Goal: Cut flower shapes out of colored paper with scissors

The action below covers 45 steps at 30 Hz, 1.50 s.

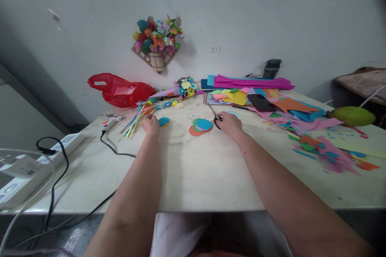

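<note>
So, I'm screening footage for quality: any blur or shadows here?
Head view: paper scraps at right look smeared; same view: the wall bouquet casts a soft shadow, and the top right corner falls dark; head view again: the scissors in the right hand are slightly soft but readable.

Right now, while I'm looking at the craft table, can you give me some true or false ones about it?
1. The right hand holds the scissors. True.
2. The red plastic bag lies at the right end of the table. False: it lies on the left, toward the back.
3. The number 217 is written on the wall. True.
4. The top circle on the little pile is orange. False: it is blue.
5. The left hand is next to the thin strips. True.
6. The flower decoration lies on the table. False: it hangs on the wall.
</note>
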Tool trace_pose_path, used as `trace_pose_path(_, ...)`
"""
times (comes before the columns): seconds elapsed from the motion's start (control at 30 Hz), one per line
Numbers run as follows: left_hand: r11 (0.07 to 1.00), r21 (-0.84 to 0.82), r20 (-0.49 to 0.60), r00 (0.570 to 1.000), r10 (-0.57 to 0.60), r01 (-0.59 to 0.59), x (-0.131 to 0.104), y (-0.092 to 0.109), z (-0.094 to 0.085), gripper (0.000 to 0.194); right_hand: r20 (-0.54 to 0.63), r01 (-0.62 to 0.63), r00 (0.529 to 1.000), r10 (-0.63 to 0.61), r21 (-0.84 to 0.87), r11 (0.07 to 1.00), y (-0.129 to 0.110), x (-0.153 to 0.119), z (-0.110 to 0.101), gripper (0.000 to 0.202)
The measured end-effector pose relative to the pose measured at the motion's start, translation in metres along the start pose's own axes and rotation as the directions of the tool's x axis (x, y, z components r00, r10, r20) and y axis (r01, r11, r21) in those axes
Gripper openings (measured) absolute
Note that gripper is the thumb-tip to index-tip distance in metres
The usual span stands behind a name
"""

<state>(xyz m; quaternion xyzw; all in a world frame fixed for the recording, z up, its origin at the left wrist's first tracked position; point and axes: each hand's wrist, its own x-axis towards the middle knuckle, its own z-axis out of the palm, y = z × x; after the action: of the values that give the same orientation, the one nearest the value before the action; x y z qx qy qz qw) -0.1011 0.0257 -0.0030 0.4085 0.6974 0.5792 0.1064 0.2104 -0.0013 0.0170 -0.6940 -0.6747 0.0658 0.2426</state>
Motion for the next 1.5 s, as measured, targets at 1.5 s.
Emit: trace_pose_path(1.5,0.848,0.104,0.601,0.713,0.362,-0.519,-0.07,0.044,0.061,0.022,0.061,0.249,0.968,-0.242,-0.193,0.949,-0.007,-0.003,-0.002,0.036)
